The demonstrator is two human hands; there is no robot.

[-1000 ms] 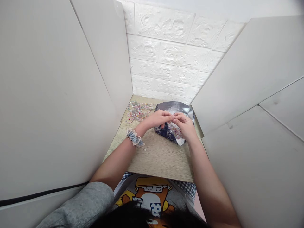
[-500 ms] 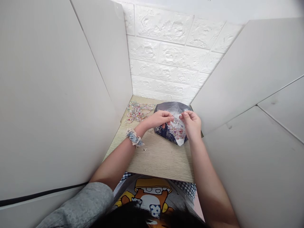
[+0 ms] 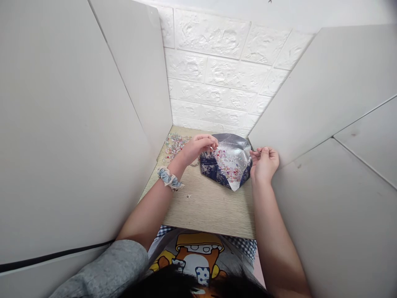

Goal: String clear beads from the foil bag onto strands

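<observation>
A dark blue patterned foil pouch (image 3: 226,163) lies on the wood-grain board (image 3: 206,211), its silvery inner side and many small coloured beads showing. My left hand (image 3: 197,149) hovers at the pouch's upper left edge, thumb and fingers pinched together. My right hand (image 3: 263,164) sits just beyond the pouch's right edge, also pinched. I cannot make out anything thin between either hand's fingertips. Under my left hand, a spread of strung or loose beads (image 3: 174,147) lies on the board. A fabric scrunchie (image 3: 169,179) circles my left wrist.
White panels (image 3: 77,124) rise on the left, and others (image 3: 328,103) on the right. A white brick-textured wall (image 3: 214,70) stands behind the board. A few stray beads (image 3: 188,196) lie near the scrunchie. A printed cartoon shirt (image 3: 198,256) shows below the board's near edge.
My hands have moved apart from above the pouch, the left toward the upper left and the right out past the pouch's right edge. More of the pouch's beads now show.
</observation>
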